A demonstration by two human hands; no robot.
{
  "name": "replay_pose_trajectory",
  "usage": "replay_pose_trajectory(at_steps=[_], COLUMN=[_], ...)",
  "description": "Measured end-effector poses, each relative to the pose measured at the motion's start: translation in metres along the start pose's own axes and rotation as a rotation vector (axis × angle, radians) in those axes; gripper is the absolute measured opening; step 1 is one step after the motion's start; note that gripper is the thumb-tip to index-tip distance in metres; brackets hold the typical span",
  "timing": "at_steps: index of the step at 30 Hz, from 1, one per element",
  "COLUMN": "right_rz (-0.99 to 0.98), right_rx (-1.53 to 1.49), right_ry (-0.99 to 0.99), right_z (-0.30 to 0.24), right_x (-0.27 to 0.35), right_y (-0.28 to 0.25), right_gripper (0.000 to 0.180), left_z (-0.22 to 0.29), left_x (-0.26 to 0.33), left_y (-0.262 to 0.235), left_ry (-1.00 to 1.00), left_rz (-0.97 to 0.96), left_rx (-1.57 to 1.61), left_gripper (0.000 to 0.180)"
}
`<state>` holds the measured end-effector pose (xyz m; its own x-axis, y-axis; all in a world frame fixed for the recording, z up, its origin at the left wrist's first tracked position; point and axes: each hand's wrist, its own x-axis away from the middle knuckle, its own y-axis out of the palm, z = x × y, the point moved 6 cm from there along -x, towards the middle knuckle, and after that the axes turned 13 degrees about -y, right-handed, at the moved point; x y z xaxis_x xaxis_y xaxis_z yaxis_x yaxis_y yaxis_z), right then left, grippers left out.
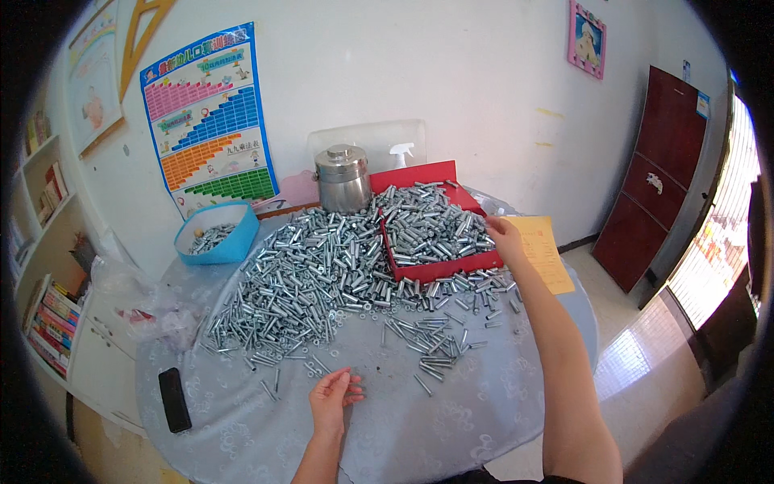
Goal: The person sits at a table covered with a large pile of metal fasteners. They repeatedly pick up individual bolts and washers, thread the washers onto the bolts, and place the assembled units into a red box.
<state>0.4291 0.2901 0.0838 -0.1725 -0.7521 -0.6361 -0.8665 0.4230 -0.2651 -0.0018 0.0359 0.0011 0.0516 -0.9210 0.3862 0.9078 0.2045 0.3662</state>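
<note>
My left hand is just above the grey tablecloth in front of the bolt heap, its fingers curled together and anything in them too small to make out. My right hand reaches to the right side of a red box, fingertips pinched at its edge; what they hold is hidden. Silvery metal sleeves and bolts fill the box. A large heap of similar sleeves and bolts spreads to its left, with loose nuts or washers along the front. A smaller group of long bolts lies between my hands.
A steel lidded pot and a white spray bottle stand behind the heap. At left are a blue fabric bin with metal parts, plastic bags and a black phone. A yellow paper lies beneath my right forearm.
</note>
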Motion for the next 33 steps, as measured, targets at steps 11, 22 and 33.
replay_pose_trajectory(at_steps=[11,22,33], right_rz=[-0.494,-0.648,-0.95], right_rx=[0.592,0.132,0.382], right_ry=[-0.093,0.069,-0.174], right_z=[-0.066,-0.114,-0.187], right_x=[0.132,0.165,0.239], right_y=[0.036,0.066,0.105], right_gripper=[0.023,0.025,0.026], left_z=[-0.005,-0.005,-0.012], left_x=[0.002,0.006,0.003], left_y=[0.006,0.011,0.014], left_ry=[-0.013,0.067,0.064], left_rz=[-0.031,-0.089,-0.109], left_rx=[-0.058,-0.135,-0.2], left_gripper=[0.018,0.019,0.019])
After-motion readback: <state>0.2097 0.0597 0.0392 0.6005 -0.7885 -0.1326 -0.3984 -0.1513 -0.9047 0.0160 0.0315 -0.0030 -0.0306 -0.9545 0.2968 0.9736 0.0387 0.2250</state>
